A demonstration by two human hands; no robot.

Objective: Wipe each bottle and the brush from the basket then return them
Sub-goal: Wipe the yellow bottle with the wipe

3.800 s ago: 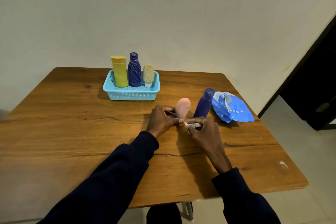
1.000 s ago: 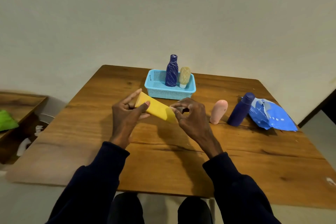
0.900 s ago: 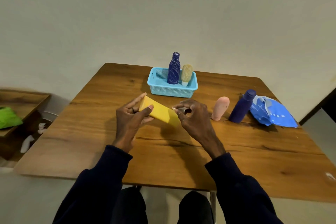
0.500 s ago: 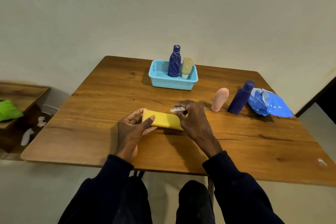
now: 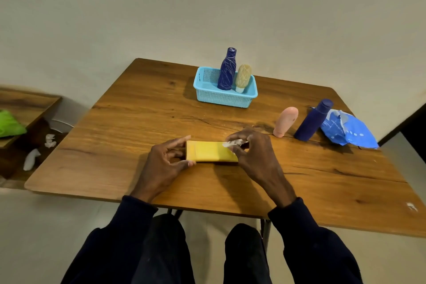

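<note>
A yellow bottle [image 5: 211, 151] lies flat on the wooden table [image 5: 129, 127], cap end to the left. My left hand [image 5: 163, 166] holds its cap end between thumb and fingers. My right hand [image 5: 254, 157] pinches a small white wipe [image 5: 231, 143] against the bottle's right end. The light blue basket [image 5: 208, 97] at the back holds a dark blue patterned bottle [image 5: 227, 69] and a beige brush [image 5: 243, 77], both upright. A pink bottle [image 5: 285, 122] and a plain dark blue bottle [image 5: 313, 121] stand on the table to the right.
A crumpled blue wipes packet [image 5: 348, 130] lies at the table's right edge beside the dark blue bottle. To the left stands a lower wooden shelf [image 5: 25, 104] with a green cloth [image 5: 10, 123]. White crumpled wipes [image 5: 49, 140] lie below it.
The yellow bottle has come down from a tilted hold above the table to lying flat on it. Both hands stayed on it, the right still pinching the wipe at its right end.
</note>
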